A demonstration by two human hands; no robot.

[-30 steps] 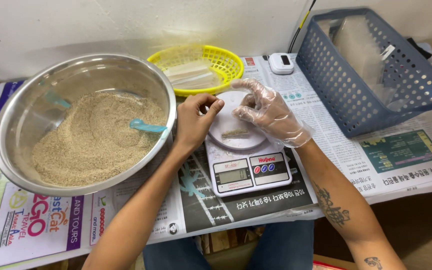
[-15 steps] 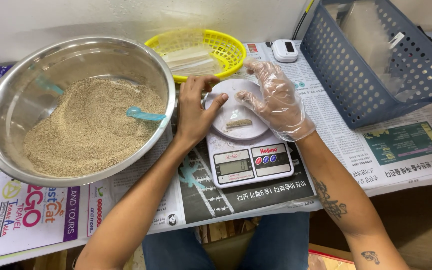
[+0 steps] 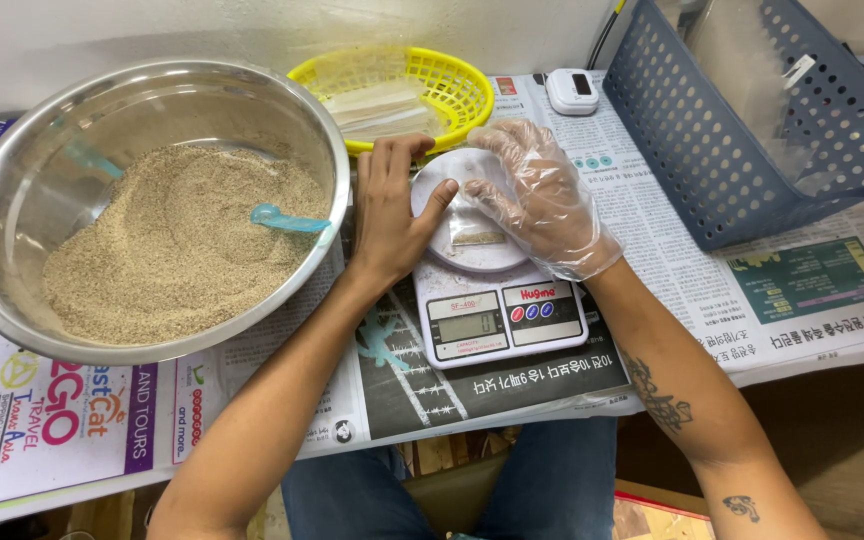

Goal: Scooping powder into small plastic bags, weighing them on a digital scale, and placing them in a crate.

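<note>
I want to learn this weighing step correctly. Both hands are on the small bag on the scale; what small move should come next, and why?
Probably lifting both hands off. The left hand and the gloved right hand press on the small clear bag lying on the scale's round plate, so any touch could disturb the reading on the scale.

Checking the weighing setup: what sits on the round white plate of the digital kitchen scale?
A small clear plastic packet with some tan grain lies on the scale plate. The bare left hand and gloved right hand cover the packet's upper part.
</note>
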